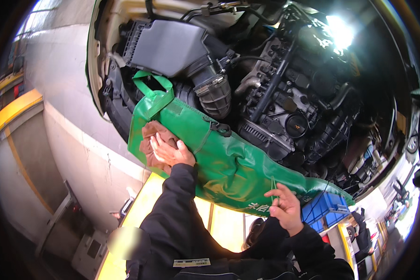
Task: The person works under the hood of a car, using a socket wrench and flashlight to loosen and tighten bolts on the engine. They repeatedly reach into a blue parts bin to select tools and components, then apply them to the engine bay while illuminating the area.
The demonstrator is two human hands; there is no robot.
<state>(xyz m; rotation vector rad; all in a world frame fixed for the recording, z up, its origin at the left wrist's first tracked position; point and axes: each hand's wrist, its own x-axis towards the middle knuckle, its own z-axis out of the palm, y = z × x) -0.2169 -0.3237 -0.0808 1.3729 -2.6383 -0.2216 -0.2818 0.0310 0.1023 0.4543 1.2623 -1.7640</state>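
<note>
My left hand (171, 150) lies on a crumpled brown cloth (153, 133) atop the green fender cover (228, 161), with its fingers out flat. The cover is draped along the car's front edge, and a green strap loop (144, 81) rests near the air box. At the lower right, my right hand (284, 210) is raised over the cover with its fingers loosely bent and apart. A thin green cord (273, 183) shows beside those fingertips; whether they touch it is unclear.
An open engine bay with a black air box (165, 46) and engine (287, 107) fills the top. A blue crate (324, 212) is at the lower right. A yellow-topped cabinet (16, 107) stands left. Part of a person (359, 233) shows at the far lower right.
</note>
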